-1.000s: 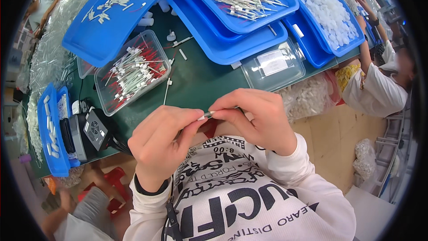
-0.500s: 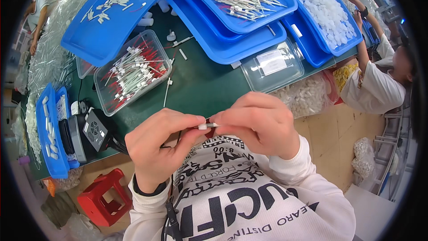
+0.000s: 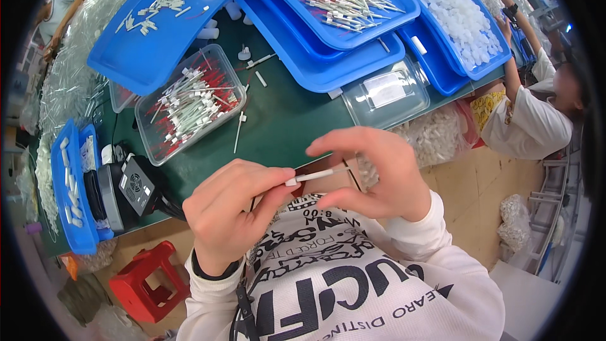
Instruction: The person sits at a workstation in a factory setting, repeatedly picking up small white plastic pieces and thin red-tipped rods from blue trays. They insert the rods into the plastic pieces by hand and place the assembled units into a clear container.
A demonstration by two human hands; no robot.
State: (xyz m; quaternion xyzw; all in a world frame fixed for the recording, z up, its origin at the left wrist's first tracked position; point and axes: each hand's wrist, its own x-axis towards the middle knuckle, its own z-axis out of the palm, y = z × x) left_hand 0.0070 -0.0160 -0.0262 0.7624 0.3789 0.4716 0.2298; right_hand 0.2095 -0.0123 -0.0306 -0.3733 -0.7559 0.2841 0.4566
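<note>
Close in front of my chest, my left hand [image 3: 232, 209] pinches a thin white tube [image 3: 319, 174] between thumb and fingertips, near a small white block at its end. The tube's narrower far end points right, toward my right hand [image 3: 385, 173]. That hand has thumb and fingers spread around the tip, apparently without touching it. Across the green table [image 3: 278, 127], similar white pieces with red wires [image 3: 194, 106] fill a clear plastic box [image 3: 144, 140]. One loose white stick [image 3: 238, 134] lies beside the box.
Blue trays [image 3: 315, 76] overlap at the back; the top one holds many stick pieces [image 3: 350, 3]. White translucent pieces [image 3: 464, 25] fill another tray at right. A clear lid [image 3: 360, 110], a black device [image 3: 136, 183] and a red stool [image 3: 148, 284] surround me. Another person [image 3: 527, 110] works at right.
My right hand has released the piece and opened, moving slightly right. More of the white tube shows now, while my left hand keeps its pinch.
</note>
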